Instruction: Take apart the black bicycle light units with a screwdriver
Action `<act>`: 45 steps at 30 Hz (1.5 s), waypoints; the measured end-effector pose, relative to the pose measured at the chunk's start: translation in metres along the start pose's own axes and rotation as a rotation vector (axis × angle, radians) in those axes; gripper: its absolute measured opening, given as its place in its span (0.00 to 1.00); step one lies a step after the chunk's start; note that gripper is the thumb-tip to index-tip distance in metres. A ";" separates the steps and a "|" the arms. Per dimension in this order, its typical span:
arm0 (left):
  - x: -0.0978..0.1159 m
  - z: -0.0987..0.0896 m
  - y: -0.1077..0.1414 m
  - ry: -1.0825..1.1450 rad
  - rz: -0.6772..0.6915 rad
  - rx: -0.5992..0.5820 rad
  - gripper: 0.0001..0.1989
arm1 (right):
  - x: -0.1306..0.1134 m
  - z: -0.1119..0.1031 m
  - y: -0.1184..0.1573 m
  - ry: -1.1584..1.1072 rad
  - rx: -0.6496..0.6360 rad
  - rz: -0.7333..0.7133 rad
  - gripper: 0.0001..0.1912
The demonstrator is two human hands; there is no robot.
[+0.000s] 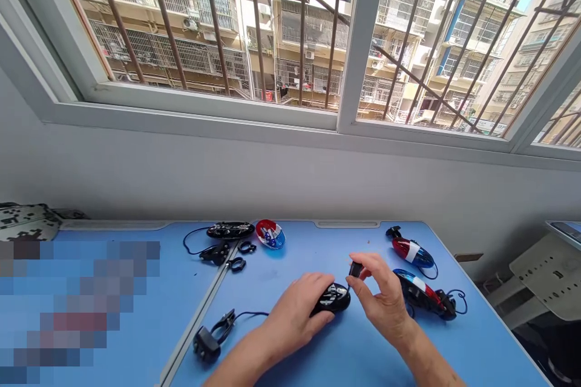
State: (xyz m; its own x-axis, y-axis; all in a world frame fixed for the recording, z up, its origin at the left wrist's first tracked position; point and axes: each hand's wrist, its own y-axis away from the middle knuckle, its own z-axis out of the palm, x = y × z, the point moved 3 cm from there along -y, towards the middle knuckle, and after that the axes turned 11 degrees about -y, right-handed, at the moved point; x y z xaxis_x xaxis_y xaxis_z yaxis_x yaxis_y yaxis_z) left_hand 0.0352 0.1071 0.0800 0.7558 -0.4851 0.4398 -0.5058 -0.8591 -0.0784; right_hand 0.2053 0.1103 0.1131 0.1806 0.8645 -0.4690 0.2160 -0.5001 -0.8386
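Observation:
My left hand (295, 308) is closed over a glossy black oval lamp body (333, 298), which rests on the blue table (272, 363). My right hand (379, 293) pinches a small black plug-like piece (356, 269) between thumb and finger, just above the lamp's front end. A thin wire appears to run down from that piece toward the lamp. Left of my left hand lies a black clamp (213, 335) with a black cable trailing toward the lamp. The lamp's underside is hidden by my fingers.
Two red, white and blue lamps (412, 253) lie at the right with coiled wires. At the far side are a black lamp shell (230, 230), a red-and-blue shell (270, 234), black clamps (215, 253) and rings (236, 264). A table seam (195, 314) runs diagonally; a blurred patch covers the left.

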 end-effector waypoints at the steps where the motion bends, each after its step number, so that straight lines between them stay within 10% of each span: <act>1: -0.001 0.001 0.000 -0.002 0.001 0.000 0.22 | 0.000 0.001 0.000 -0.013 -0.013 -0.004 0.21; 45: -0.001 0.001 0.000 -0.011 -0.007 0.008 0.24 | 0.002 0.004 0.006 -0.051 -0.013 0.056 0.23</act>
State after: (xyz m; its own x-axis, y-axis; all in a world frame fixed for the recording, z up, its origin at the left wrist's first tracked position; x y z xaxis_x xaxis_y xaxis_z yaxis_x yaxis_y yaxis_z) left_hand 0.0352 0.1077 0.0790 0.7639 -0.4804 0.4309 -0.4968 -0.8640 -0.0825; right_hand 0.2031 0.1093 0.1064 0.1436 0.8363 -0.5291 0.2191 -0.5483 -0.8071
